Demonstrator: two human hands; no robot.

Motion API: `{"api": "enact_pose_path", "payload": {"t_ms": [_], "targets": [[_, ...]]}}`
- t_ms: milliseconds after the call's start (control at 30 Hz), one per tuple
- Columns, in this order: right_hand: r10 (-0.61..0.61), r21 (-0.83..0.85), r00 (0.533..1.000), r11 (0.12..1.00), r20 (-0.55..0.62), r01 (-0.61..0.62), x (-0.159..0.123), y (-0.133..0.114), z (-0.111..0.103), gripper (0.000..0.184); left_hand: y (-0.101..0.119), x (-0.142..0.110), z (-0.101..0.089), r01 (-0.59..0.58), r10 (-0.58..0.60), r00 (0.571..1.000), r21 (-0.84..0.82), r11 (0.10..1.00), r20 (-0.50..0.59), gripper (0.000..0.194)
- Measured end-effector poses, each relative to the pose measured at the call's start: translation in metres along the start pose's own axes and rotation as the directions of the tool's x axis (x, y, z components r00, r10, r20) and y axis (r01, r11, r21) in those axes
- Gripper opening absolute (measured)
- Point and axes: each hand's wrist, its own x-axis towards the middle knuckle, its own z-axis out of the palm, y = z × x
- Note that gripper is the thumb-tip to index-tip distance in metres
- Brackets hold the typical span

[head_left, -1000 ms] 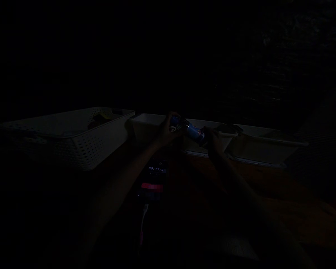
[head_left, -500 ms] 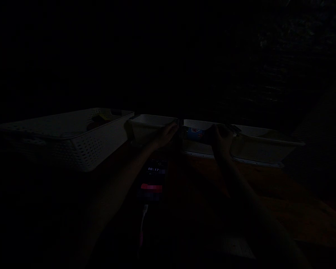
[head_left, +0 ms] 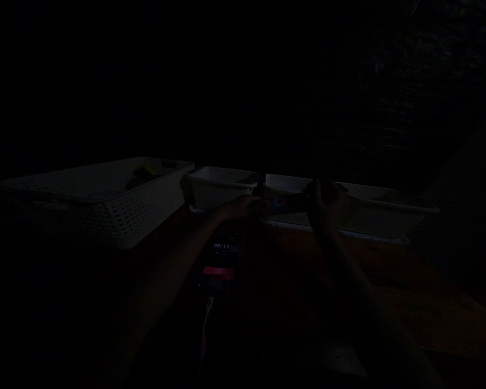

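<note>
It is very dark, so details are faint. A dark blue drink container with a round red, white and blue logo is held sideways in front of the white bins; whether it is a bottle or a can I cannot make out. My right hand is closed around its right end. At its left end, the fingers of my left hand come together and seem to grip it. Behind my hands stand a small white bin and a middle white bin, whose front is partly hidden by the container.
On the left stands a large white perforated basket with a yellowish item inside. Another white bin is at right. Between my forearms a phone showing a timer lies on the wooden table, with a white cable attached.
My left hand has moved down and slightly right, onto the container's left end. The container has dropped a little and turned, so its round logo shows. My right hand stays around its right end.
</note>
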Motion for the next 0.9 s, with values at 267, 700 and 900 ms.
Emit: {"api": "enact_pose_path", "payload": {"t_ms": [267, 700, 900], "targets": [[-0.093, -0.023, 0.995, 0.995, 0.035, 0.094, -0.008, -0.010, 0.003, 0.028, 0.000, -0.001, 0.004, 0.002, -0.002, 1.000, 0.098, 0.995, -0.003, 0.038], [-0.243, -0.094, 0.950, 0.960, 0.194, 0.265, -0.020, -0.017, 0.008, 0.021, 0.015, -0.005, 0.021, 0.022, -0.040, 0.994, 0.169, 0.985, 0.103, 0.020], [-0.335, -0.070, 0.911, 0.930, 0.242, 0.361, -0.018, -0.018, 0.008, 0.012, 0.021, -0.008, 0.022, 0.058, -0.092, 0.986, 0.225, 0.973, 0.142, 0.037]]}}
